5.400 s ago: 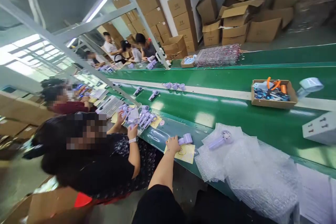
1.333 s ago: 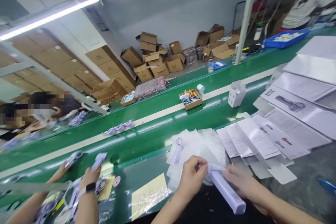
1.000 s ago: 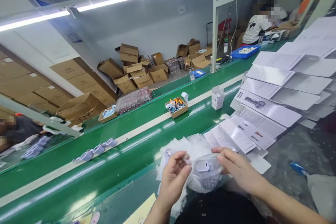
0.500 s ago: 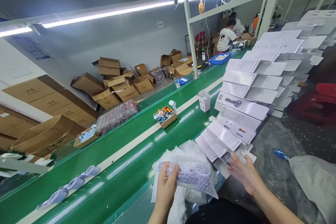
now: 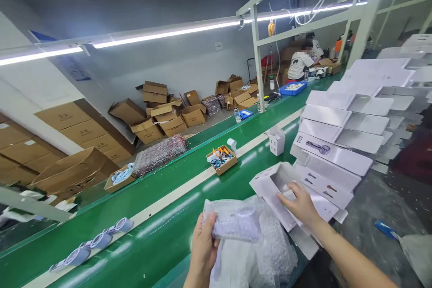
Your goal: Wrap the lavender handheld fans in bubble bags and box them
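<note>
In my left hand (image 5: 204,239) is a lavender handheld fan (image 5: 236,223) in a clear bubble-wrap bag, gripped at its left end between thumb and fingers. My right hand (image 5: 299,202) has hold of a white box (image 5: 270,184) at its right side, a little blurred. The box is tilted and opened out, its hollow inside showing. Beneath the fan lie more bubble-wrap bags (image 5: 273,243), and a lavender shape shows through one. Flat white printed boxes (image 5: 324,184) overlap in a long row beyond my right hand.
A green conveyor belt (image 5: 168,216) runs diagonally past me. It carries lavender fans (image 5: 101,240), a small cardboard tray (image 5: 225,168) of orange and blue parts, and an upright white box (image 5: 277,141). A blue tray (image 5: 293,88) and people (image 5: 300,65) are farther off. Cardboard cartons (image 5: 145,130) line the wall.
My right hand has moved from the near end of the flat boxes up and left, and one box is now raised and opened out. My left hand keeps the wrapped fan.
</note>
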Demonstrator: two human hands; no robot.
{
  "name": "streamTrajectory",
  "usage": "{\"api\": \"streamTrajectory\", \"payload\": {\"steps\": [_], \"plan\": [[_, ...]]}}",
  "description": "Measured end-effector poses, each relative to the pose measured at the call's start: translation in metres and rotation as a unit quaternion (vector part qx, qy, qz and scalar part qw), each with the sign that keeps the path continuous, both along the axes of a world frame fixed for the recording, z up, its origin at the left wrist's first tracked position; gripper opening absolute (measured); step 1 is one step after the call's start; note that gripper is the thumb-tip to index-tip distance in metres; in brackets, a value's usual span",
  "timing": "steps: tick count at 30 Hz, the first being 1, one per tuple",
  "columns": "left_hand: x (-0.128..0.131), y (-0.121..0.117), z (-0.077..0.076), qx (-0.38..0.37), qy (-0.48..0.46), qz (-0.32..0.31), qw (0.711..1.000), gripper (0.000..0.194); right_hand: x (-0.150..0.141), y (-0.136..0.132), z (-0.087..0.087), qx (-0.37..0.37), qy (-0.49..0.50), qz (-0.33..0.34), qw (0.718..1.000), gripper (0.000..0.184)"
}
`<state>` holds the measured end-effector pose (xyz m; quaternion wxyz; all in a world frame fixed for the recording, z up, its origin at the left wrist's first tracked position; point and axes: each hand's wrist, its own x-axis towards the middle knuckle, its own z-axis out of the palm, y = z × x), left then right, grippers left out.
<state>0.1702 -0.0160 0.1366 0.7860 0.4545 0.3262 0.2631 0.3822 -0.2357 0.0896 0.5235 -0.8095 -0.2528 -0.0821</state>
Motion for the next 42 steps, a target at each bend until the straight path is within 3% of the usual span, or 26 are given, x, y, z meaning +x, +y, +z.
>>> {"api": "streamTrajectory", "payload": {"steps": [3, 5, 7, 10, 12, 14, 16, 19, 22, 24, 27, 30, 35, 39, 42], "plan": [[0.031, 0.021, 0.008, 0.027, -0.064, 0.035, 0.997, 0.037, 0.053, 0.062, 0.017, -0.035, -0.064, 0.136, 0.988, 0.032], [0.062, 0.033, 0.010, 0.058, -0.094, 0.059, 0.992, 0.036, 0.082, 0.105, 0.016, -0.038, -0.063, 0.218, 0.973, 0.044], [0.096, 0.044, 0.003, 0.098, -0.092, 0.082, 0.988, 0.037, 0.104, 0.142, 0.003, -0.041, -0.057, 0.289, 0.955, 0.046], [0.139, 0.058, -0.022, 0.201, 0.001, 0.109, 0.974, 0.032, 0.124, 0.177, -0.029, -0.054, -0.034, 0.366, 0.928, 0.040], [0.156, 0.062, -0.042, 0.323, 0.100, 0.125, 0.933, 0.024, 0.132, 0.188, -0.050, -0.066, -0.014, 0.388, 0.919, 0.039], [0.166, 0.063, -0.055, 0.464, 0.187, 0.124, 0.857, 0.014, 0.136, 0.191, -0.066, -0.073, 0.003, 0.394, 0.916, 0.040], [0.177, 0.063, -0.054, 0.573, 0.261, 0.091, 0.772, 0.008, 0.139, 0.191, -0.076, -0.075, 0.017, 0.395, 0.916, 0.042], [0.206, 0.066, -0.034, 0.616, 0.376, 0.029, 0.692, 0.010, 0.140, 0.190, -0.083, -0.073, 0.034, 0.397, 0.914, 0.042], [0.242, 0.061, -0.020, 0.601, 0.457, 0.002, 0.655, 0.015, 0.141, 0.188, -0.086, -0.070, 0.044, 0.402, 0.912, 0.041], [0.259, 0.049, -0.022, 0.628, 0.448, -0.061, 0.634, 0.019, 0.144, 0.187, -0.088, -0.069, 0.045, 0.406, 0.910, 0.044], [0.264, 0.030, -0.029, 0.657, 0.384, -0.157, 0.629, 0.027, 0.150, 0.186, -0.089, -0.063, 0.043, 0.410, 0.909, 0.048], [0.254, 0.026, -0.028, 0.652, 0.346, -0.141, 0.660, 0.037, 0.152, 0.184, -0.087, -0.060, 0.055, 0.403, 0.912, 0.047], [0.256, 0.037, -0.030, 0.665, 0.326, -0.179, 0.647, 0.029, 0.154, 0.182, -0.087, -0.063, 0.071, 0.395, 0.914, 0.052], [0.265, 0.044, -0.042, 0.601, 0.377, -0.214, 0.672, 0.046, 0.162, 0.178, -0.086, -0.085, 0.093, 0.372, 0.920, 0.049], [0.256, 0.047, -0.055, 0.637, 0.376, -0.265, 0.619, 0.043, 0.165, 0.174, -0.082, -0.103, 0.103, 0.379, 0.914, 0.052]]}}
